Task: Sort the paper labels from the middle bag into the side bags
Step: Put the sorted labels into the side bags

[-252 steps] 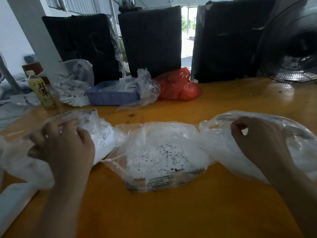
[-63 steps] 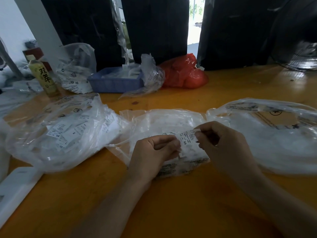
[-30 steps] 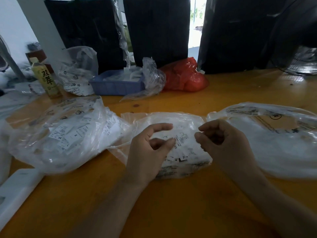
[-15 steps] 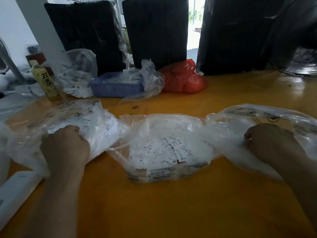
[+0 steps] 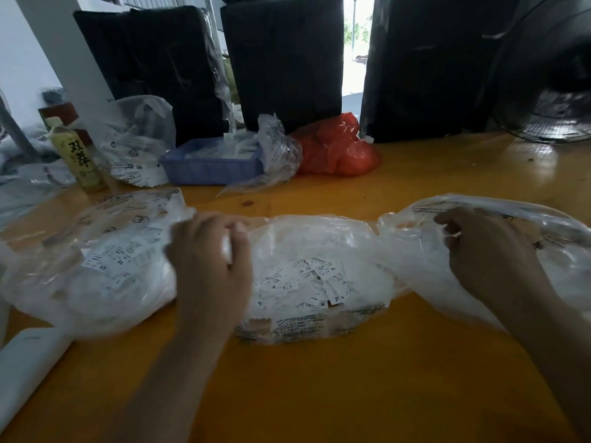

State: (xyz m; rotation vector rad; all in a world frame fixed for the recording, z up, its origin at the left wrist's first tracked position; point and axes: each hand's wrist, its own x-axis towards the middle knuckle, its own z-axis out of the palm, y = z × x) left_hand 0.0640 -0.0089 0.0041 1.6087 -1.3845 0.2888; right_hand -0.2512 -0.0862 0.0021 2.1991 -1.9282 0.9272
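Three clear plastic bags lie in a row on the orange table. The middle bag (image 5: 319, 282) holds a heap of small white paper labels (image 5: 313, 282) printed with sizes such as S, M and XL. My left hand (image 5: 211, 266), blurred, hovers over the seam between the left bag (image 5: 96, 260) and the middle bag, fingers loosely curled, with nothing visible in them. My right hand (image 5: 489, 251) rests on the right bag (image 5: 559, 251) at its mouth with thumb and fingers curled. Whether they pinch a label or the plastic is hidden.
Behind the bags stand a blue tray (image 5: 208, 167) with clear bags, a red plastic bag (image 5: 339, 148), a yellow-labelled bottle (image 5: 80, 155) and another clear bag (image 5: 137, 142). Black wrapped bundles (image 5: 281, 59) line the back. A fan (image 5: 550, 91) is at the right, a white object (image 5: 28, 362) at the left front.
Half a second ago my left hand was on the left bag; it has swung right to the edge of the middle bag. My right hand has lifted slightly at the right bag's mouth.
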